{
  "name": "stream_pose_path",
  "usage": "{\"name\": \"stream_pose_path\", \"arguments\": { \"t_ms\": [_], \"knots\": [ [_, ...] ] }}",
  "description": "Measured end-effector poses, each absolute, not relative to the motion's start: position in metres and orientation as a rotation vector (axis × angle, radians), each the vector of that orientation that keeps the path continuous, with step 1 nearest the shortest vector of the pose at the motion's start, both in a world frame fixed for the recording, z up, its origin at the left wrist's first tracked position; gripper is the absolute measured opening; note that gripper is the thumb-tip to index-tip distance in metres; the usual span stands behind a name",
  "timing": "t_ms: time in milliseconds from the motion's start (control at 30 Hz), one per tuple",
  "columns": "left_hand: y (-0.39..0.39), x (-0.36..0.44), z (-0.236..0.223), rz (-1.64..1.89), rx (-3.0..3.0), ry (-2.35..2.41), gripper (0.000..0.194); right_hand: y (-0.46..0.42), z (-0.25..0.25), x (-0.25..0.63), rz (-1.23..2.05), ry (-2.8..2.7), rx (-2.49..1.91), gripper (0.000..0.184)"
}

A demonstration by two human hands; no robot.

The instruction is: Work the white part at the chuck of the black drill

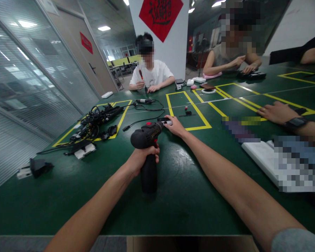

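Head view: the black pistol-shaped drill [145,136] is mid-frame, left fingers [152,150] wrapped round its grip, chuck [161,126] angled up-right towards the right fingers [172,119], which nearly close on a small dark-and-silver piece [168,123].

The drill [147,137] was black, with a red button [148,123] on top and a red trigger [155,142]. Around it the tabletop [194,210] showed dark green under yellow outlines [199,128]. Left of the drill lay black cables [94,120]; beyond it were a white shirt [159,72] and a red diamond [161,21] with black characters
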State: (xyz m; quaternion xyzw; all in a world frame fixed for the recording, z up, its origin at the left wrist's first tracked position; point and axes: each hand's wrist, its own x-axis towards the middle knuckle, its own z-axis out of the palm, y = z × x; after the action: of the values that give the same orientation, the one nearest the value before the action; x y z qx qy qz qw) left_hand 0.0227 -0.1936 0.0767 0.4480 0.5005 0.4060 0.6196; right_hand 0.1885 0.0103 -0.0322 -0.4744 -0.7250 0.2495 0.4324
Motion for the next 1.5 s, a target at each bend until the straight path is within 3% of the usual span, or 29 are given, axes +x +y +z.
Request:
{"name": "stream_pose_path", "arguments": {
  "t_ms": [1500],
  "knots": [
    [-0.1923, 0.0229, 0.0751, 0.932, 1.036, 1.141, 0.022, 0.0122, -0.0365, 0.1878, 0.602, -1.844, -1.180, 0.054]
  ]
}}
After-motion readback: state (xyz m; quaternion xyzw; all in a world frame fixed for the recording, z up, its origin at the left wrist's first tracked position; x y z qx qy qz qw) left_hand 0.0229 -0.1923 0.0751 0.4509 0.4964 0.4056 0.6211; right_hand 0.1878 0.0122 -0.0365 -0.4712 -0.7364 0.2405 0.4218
